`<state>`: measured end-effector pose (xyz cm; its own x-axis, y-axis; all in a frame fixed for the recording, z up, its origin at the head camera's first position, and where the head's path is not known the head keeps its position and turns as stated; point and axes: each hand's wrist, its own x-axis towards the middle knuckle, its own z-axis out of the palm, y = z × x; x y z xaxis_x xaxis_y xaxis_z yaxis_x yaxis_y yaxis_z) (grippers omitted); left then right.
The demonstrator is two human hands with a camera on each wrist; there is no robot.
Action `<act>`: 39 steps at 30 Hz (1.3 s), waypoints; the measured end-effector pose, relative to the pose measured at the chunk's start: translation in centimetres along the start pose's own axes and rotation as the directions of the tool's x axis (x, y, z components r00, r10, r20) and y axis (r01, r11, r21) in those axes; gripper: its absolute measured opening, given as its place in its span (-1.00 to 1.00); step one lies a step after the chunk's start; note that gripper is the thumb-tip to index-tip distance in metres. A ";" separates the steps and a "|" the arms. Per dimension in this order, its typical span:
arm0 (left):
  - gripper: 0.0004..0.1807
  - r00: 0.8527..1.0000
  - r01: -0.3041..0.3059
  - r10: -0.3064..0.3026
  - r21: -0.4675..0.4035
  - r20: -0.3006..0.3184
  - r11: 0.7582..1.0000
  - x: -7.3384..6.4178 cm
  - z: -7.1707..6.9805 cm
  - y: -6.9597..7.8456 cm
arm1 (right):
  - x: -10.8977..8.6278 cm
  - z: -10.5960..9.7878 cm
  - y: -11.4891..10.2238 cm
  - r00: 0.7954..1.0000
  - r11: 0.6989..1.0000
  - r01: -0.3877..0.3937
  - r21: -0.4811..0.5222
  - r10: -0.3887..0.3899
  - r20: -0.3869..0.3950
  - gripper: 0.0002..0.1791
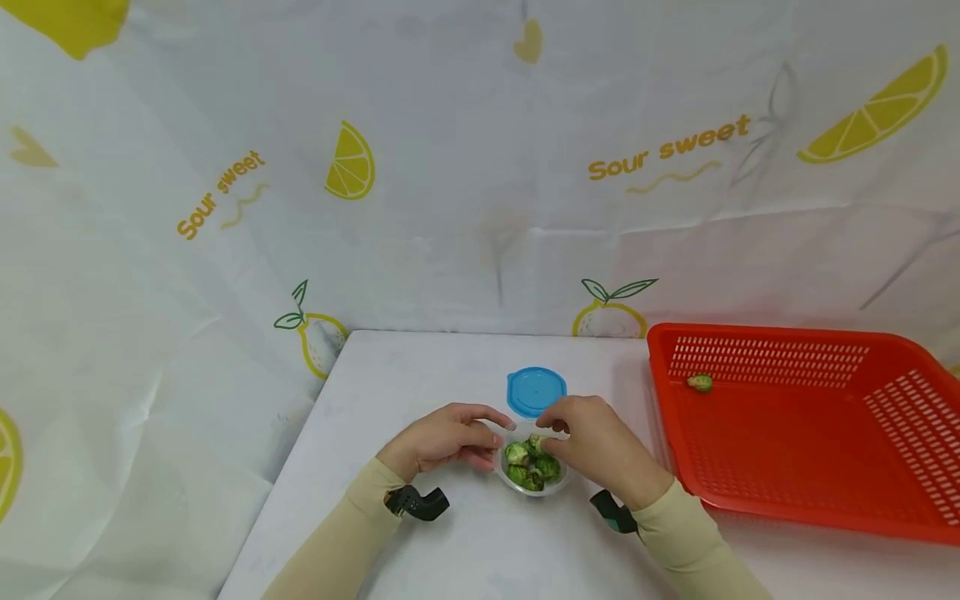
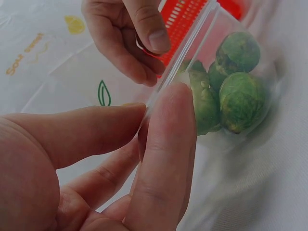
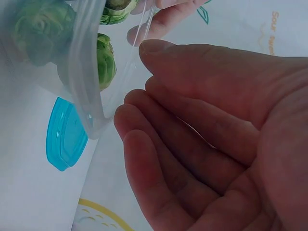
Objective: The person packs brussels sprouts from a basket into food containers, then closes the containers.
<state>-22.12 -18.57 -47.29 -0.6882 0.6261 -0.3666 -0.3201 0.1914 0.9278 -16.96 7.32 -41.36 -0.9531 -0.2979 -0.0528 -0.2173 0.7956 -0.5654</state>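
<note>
On the white table (image 1: 420,379), between the two hands, stands the clear bowl (image 1: 534,492), and several Brussels sprouts (image 1: 517,454) lie inside it. The left hand (image 1: 450,437) pinches the rim of this bowl between thumb and fingers. The right hand (image 1: 600,446) is at the other side of the rim, with its fingers loosely bent, and I see nothing held in them. The blue lid (image 1: 536,392) lies just behind the bowl. One single sprout (image 1: 700,382) lies in the red basket (image 1: 795,454), at the right. As I judge, the main danger is tipping: the bowl looks light, so if the left hand presses its rim, it could tilt and the Brussels sprouts could roll out. Also the right hand, if it moves carelessly, could knock it.
</note>
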 end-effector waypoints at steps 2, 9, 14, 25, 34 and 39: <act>-0.59 1.000 0.000 0.000 -0.001 -0.004 1.000 0.0 0.0 0.0 | 0.0 -0.1 0.0 1.000 1.000 -0.001 0.002 0.001 0.001 -0.77; -0.59 1.000 0.008 -0.008 0.002 -0.012 1.000 0.0 0.1 -0.1 | -0.3 -0.4 0.3 1.000 1.000 0.015 0.013 -0.015 -0.002 -0.78; -0.60 1.000 0.021 -0.020 0.020 -0.016 1.000 0.1 0.2 0.0 | -0.7 -1.4 0.5 0.999 0.999 0.043 -0.002 -0.043 -0.023 -0.78; -0.58 0.999 0.032 -0.031 0.011 -0.034 0.999 0.0 0.2 -0.3 | -2.1 -7.4 2.2 0.994 0.993 0.104 -0.052 -0.106 -0.037 -0.80; -0.58 0.999 0.035 -0.036 -0.032 -0.026 0.999 -0.1 0.3 -0.2 | -2.8 -12.5 7.9 0.997 0.996 0.047 -0.079 -0.052 -0.060 -0.76; -0.57 0.999 0.040 -0.040 -0.044 -0.016 0.998 0.0 0.4 -0.2 | -2.7 -14.2 11.6 0.999 0.997 0.002 -0.082 -0.005 -0.034 -0.68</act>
<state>-21.80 -18.36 -47.44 -0.6850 0.6058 -0.4048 -0.3754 0.1827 0.9087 -19.93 24.85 -36.14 -0.9587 -0.2835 -0.0224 -0.2355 0.8358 -0.4960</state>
